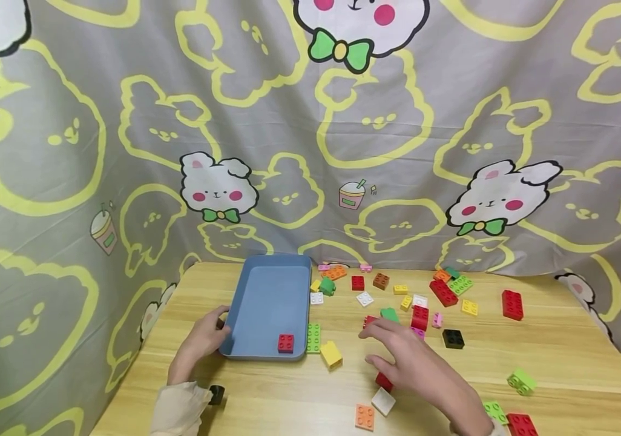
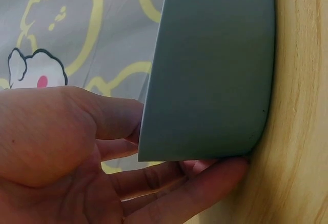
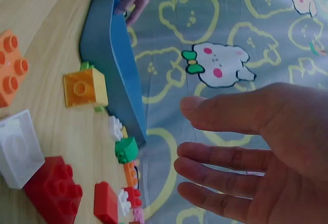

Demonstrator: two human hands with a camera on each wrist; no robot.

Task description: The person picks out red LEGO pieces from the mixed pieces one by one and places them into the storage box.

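A blue tray [image 1: 264,303] lies on the left part of the wooden table, with one red brick [image 1: 285,343] in its near right corner. My left hand [image 1: 203,339] holds the tray's left wall, thumb over the rim and fingers along the outside. In the right wrist view my right hand [image 3: 246,157] has its fingers extended and holds nothing. From the head view it hovers over the bricks right of the tray. Partly hidden beneath it is a red brick [image 1: 384,381], beside a white brick [image 1: 383,401] and an orange brick [image 1: 365,416].
A yellow brick [image 1: 331,355] and a light green brick [image 1: 313,338] sit by the tray's right side. Several more bricks, among them a black one [image 1: 453,338], spread across the right. A patterned curtain [image 1: 289,133] hangs behind. A black object [image 1: 216,395] is near the left sleeve.
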